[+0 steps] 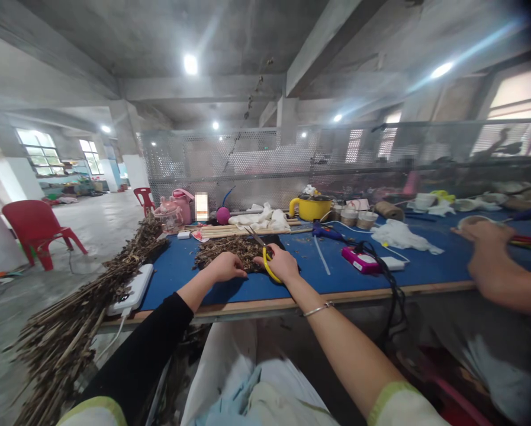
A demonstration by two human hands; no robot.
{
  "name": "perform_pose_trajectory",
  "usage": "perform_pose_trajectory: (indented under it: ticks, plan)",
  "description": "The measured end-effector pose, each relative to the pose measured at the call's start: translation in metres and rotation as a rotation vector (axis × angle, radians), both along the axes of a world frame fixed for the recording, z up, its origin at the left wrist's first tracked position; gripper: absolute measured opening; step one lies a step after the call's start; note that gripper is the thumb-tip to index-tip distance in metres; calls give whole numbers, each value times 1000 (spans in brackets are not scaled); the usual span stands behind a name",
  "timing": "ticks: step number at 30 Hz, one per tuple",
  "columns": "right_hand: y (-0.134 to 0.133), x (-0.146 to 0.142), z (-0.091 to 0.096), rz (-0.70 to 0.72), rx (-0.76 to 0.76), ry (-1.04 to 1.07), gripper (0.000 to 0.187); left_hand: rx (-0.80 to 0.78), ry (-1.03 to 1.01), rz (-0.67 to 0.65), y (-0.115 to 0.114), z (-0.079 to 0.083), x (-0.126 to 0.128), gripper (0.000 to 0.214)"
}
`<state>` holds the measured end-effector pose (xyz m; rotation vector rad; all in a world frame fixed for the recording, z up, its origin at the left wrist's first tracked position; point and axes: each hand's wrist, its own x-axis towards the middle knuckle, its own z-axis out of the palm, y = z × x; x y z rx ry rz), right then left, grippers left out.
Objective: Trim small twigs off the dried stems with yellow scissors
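Observation:
My right hand is closed around the yellow-handled scissors, whose metal blades point up and left over the dried leaves. My left hand rests at the near edge of a flat patch of dried brown leaves. Its fingers are curled together, and whatever they may hold is hidden. The leaf patch lies on the blue tabletop. To the left, a large bundle of dried leafy stems leans over the table's corner.
A white power strip sits beside the stems. Behind are wooden sticks, white cloth and a yellow pot. A blue glue gun and magenta box with cables lie right. Another person's hand works at far right.

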<state>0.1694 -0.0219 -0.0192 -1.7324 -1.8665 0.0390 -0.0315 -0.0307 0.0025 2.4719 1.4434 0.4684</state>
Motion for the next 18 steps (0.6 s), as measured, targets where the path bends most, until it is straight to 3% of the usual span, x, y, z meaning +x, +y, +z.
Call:
perform_pose_trajectory:
  ticks: [9,14,18]
  plan:
    - [1,4,0,-27,34,93,56,78,63,126,-8,-11,14,21]
    - [2,4,1,-35,25,104,55,121,43,104,-15,-12,15,21]
    - [2,4,0,-34,30,110,54,133,-79,98,-8,-9,14,25]
